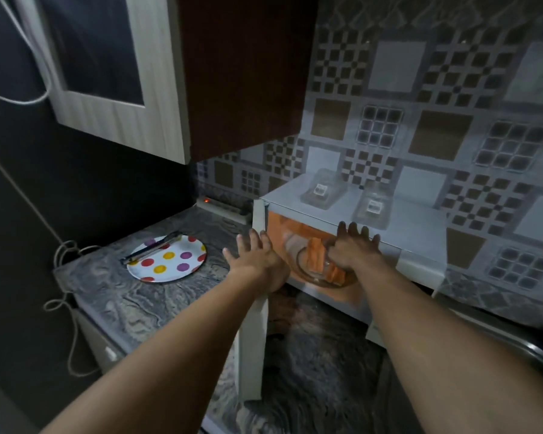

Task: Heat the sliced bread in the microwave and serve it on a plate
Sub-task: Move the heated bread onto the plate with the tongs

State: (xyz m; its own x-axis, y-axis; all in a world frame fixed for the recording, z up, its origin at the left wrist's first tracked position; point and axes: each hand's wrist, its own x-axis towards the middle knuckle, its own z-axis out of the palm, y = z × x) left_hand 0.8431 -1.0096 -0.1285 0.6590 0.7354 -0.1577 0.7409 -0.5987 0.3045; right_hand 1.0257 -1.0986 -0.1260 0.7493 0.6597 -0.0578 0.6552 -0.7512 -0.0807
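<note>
The microwave [414,228] is sitting at the table's [123,302] back right, against the patterned wall tiles, and its door [254,324] is hanging open, swung out to the left and showing edge-on. Inside the lit cavity a glass bowl [308,278] is resting on the floor of the oven, and the sliced bread [315,256] is standing in it.

The right grip [355,253] is reaching into the opening, just right of the bread and overlapping the bowl's right rim. Its four fingers are pointing up, straight and slightly spread, in front of the opening's top edge. The thumb is hidden behind the palm, so I cannot tell whether it is pinching the bowl or only touching it.

The left grip [257,261] is hovering with fingers apart and straight, holding nothing, just beside the door's top edge and to the left of the bread.

The spotted plate [173,275] is lying near the table's left edge, well apart from the microwave, with metal tongs [152,249] resting across its far rim. Two clear plastic boxes [323,189] are sitting on top of the microwave. A power strip [223,206] with a red light is lying along the table's back edge.
</note>
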